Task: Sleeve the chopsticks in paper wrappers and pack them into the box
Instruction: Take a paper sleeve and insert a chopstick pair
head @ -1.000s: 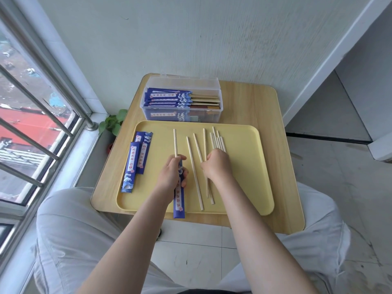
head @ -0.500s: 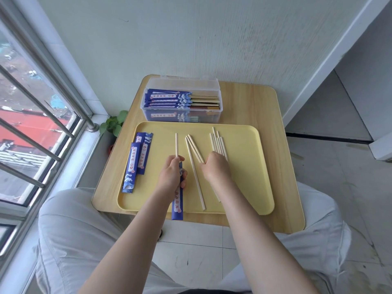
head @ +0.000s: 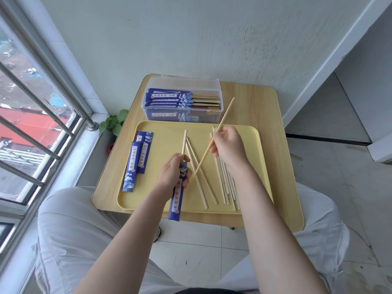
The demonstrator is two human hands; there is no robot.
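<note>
a: l hand (head: 172,174)?
b: curled round blue wrapper (head: 177,193) w/ one chopstick (head: 184,141) in it, over yellow tray (head: 161,132).
a: r hand (head: 228,148)?
b: pinching a tilted chopstick (head: 220,126) above tray. box (head: 182,103) behind.

The scene is bright with soft daylight. The light enters from the window (head: 31,128) at 9 o'clock, and the view outside is a little washed out and not sharp. Shadows are weak: only thin soft ones lie to the right of the loose chopsticks (head: 224,181) on the yellow tray (head: 161,132). The clear box (head: 182,102) at 12 o'clock shows a mild shine on its walls. The wide lens bends straight lines strongly toward the edges, mostly at 9 and 3 o'clock. The centre is sharp; the corners look softer.
</note>
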